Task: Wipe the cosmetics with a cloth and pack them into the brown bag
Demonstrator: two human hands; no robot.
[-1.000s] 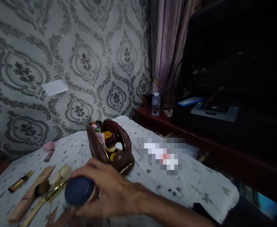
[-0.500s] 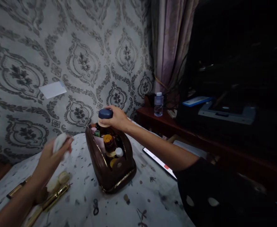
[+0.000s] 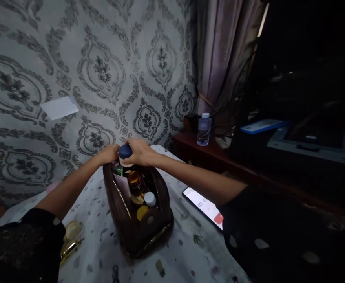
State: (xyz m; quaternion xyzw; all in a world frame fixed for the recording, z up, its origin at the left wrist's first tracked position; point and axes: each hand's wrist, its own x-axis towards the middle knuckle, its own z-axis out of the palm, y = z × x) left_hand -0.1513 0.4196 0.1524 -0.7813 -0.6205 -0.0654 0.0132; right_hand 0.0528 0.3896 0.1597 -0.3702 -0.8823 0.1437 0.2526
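A brown zip bag (image 3: pixel 131 224) stands unzipped on a patterned white cloth, packed with several bottles and jars. At its far end my right hand (image 3: pixel 141 152) is closed around a jar with a dark blue lid (image 3: pixel 125 151), sitting just above the bag's opening. Close beside the jar, my left hand (image 3: pixel 110 154) curls over the far left corner of the bag; its fingertips are hidden. Inside the bag are an amber bottle (image 3: pixel 135 179), a white-capped bottle (image 3: pixel 150 199), a yellow lid (image 3: pixel 142 213) and a green-topped item (image 3: pixel 119 170).
A lit phone (image 3: pixel 203 206) lies right of the bag. Gold-coloured items (image 3: pixel 69 248) and a pale round object (image 3: pixel 72 229) lie at left under my arm. A clear water bottle (image 3: pixel 204 129) stands on the red-brown furniture (image 3: pixel 187 142) behind. Patterned wallpaper (image 3: pixel 101 70) rises at the back.
My left hand has moved from the left, where it held something white, to the bag's far corner. The white thing no longer shows. The blue-lidded jar sits slightly lower in my right hand.
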